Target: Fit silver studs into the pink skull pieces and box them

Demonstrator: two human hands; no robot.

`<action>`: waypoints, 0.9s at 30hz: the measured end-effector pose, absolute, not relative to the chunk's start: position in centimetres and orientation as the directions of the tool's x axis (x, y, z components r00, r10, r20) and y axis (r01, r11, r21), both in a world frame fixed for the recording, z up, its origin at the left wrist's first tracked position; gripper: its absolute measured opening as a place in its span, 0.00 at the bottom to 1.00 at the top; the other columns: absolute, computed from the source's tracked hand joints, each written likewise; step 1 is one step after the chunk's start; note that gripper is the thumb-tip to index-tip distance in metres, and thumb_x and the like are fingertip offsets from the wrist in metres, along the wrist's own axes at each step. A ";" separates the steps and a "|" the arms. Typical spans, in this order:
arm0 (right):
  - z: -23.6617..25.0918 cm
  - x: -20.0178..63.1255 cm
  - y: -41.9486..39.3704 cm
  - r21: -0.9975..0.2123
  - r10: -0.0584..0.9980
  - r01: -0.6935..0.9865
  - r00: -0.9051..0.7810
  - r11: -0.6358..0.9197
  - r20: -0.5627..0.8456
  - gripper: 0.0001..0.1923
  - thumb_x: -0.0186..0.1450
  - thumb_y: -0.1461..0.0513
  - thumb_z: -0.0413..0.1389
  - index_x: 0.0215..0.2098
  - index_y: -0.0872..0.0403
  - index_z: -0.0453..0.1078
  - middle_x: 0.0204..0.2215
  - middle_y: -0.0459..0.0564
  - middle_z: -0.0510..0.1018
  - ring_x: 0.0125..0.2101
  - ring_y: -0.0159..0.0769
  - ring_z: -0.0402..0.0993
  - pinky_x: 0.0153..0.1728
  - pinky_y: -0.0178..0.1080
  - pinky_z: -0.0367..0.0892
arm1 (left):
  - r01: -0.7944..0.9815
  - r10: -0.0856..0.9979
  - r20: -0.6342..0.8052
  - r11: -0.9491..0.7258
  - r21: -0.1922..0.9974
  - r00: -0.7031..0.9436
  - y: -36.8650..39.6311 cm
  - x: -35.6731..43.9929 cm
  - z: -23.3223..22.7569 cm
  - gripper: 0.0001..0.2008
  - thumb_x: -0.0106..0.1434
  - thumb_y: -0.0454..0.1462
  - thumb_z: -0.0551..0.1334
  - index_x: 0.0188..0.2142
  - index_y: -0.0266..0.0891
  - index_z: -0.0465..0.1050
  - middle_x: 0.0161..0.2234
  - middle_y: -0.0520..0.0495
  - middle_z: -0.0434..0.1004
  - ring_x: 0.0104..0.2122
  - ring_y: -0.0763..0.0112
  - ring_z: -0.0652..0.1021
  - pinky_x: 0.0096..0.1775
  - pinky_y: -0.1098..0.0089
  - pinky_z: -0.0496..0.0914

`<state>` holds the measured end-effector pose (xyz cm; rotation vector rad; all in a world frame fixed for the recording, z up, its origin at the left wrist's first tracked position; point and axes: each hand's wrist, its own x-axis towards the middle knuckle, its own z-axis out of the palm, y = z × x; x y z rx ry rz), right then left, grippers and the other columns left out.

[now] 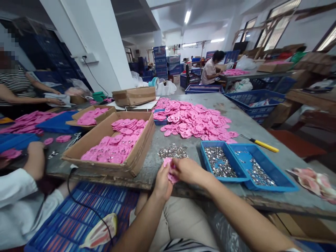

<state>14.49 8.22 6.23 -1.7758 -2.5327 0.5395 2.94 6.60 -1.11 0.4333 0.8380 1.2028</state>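
Observation:
Between my two hands, at the table's front edge, is a flat pink rounded piece (173, 177); its lower part shows below my fingers. My left hand (163, 180) is closed on its left side, thumb on top. From the right, my right hand (185, 169) has its fingers bent over the same piece; whether they also pinch a small metal part is hidden. Just beyond my hands lies a loose pile of small shiny metal parts (172, 151). Behind that spreads a large heap of similar pink pieces (195, 120).
At left stands a cardboard box (143, 150) with pink pieces inside. Two blue trays (231, 178) of metal parts sit at right, near a yellow-handled screwdriver-like tool (266, 146). A co-worker's arm (35, 161) rests at far left. A blue crate (86, 210) is below the table edge.

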 end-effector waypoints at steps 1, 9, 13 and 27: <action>5.7 14.9 8.5 -0.298 0.922 0.917 -0.331 0.264 -0.201 0.14 0.69 0.58 0.48 0.49 0.53 0.70 0.40 0.54 0.82 0.42 0.40 0.79 0.38 0.35 0.67 | -0.635 0.928 -0.361 0.333 0.697 0.091 6.3 2.7 -1.5 0.14 0.57 0.40 0.67 0.41 0.38 0.70 0.35 0.44 0.80 0.34 0.66 0.81 0.33 0.69 0.75; 1.1 16.8 10.4 -0.118 0.990 0.993 0.006 -0.023 -0.142 0.21 0.65 0.74 0.42 0.50 0.66 0.70 0.47 0.72 0.75 0.49 0.50 0.75 0.45 0.42 0.67 | -0.587 0.953 -0.304 0.235 0.775 -0.020 6.7 0.8 -3.4 0.15 0.49 0.33 0.63 0.38 0.39 0.64 0.30 0.50 0.76 0.26 0.70 0.79 0.25 0.72 0.72; -0.1 16.6 9.7 -0.137 0.995 0.990 0.014 -0.028 -0.100 0.22 0.67 0.73 0.39 0.52 0.64 0.69 0.46 0.69 0.76 0.48 0.47 0.75 0.45 0.40 0.67 | -0.584 0.959 -0.284 0.238 0.776 0.014 7.0 0.6 -3.5 0.19 0.46 0.29 0.61 0.39 0.40 0.64 0.33 0.50 0.76 0.30 0.68 0.80 0.30 0.69 0.74; -2.1 19.1 10.3 -0.449 0.993 0.893 0.056 -0.002 0.108 0.19 0.65 0.63 0.45 0.41 0.57 0.78 0.41 0.58 0.81 0.43 0.45 0.78 0.43 0.40 0.69 | -0.675 0.978 -0.201 0.189 0.714 0.061 7.6 1.0 -4.1 0.22 0.44 0.30 0.62 0.40 0.40 0.61 0.33 0.50 0.75 0.29 0.67 0.79 0.33 0.64 0.74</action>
